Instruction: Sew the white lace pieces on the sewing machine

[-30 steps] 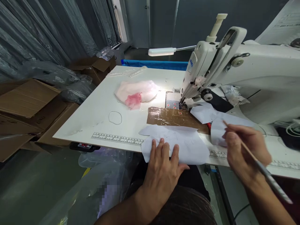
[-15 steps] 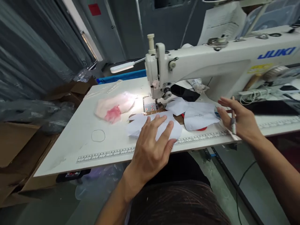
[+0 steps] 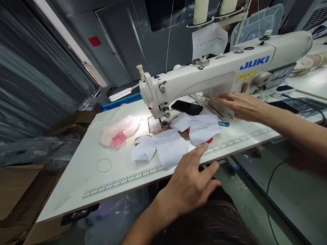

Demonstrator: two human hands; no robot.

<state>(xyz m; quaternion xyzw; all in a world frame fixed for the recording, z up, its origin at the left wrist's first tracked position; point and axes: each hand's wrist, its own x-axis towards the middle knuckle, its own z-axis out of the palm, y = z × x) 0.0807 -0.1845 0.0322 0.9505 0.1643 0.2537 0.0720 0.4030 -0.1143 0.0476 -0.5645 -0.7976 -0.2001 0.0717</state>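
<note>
My left hand [image 3: 190, 178] is open with fingers spread, over the table's front edge and my lap, holding nothing. Just beyond its fingertips lie white paper pattern pieces [image 3: 172, 149], some marked with dots and lines. A second cut-out pair of paper pieces [image 3: 205, 129] lies to the right, over something red [image 3: 209, 140]. My right hand [image 3: 237, 104], slightly blurred, reaches under the sewing machine's arm with its fingers stretched left. Below its fingers are thin metal tools [image 3: 222, 116] and a small blue-handled tool [image 3: 224, 124].
The white sewing machine [image 3: 189, 80] stands across the table [image 3: 68, 183]. A black phone [image 3: 187, 107] lies behind the needle. Pale fabric with a pink patch [image 3: 120, 134] lies left, near a thread loop [image 3: 104, 165]. A printed ruler [image 3: 122, 181] lines the front edge. Cardboard boxes [image 3: 20, 183] stand left.
My left hand has lifted off the paper pieces and drawn back toward me. My right hand, which held a pen-like tool, has moved in under the machine arm. The view has shifted right.
</note>
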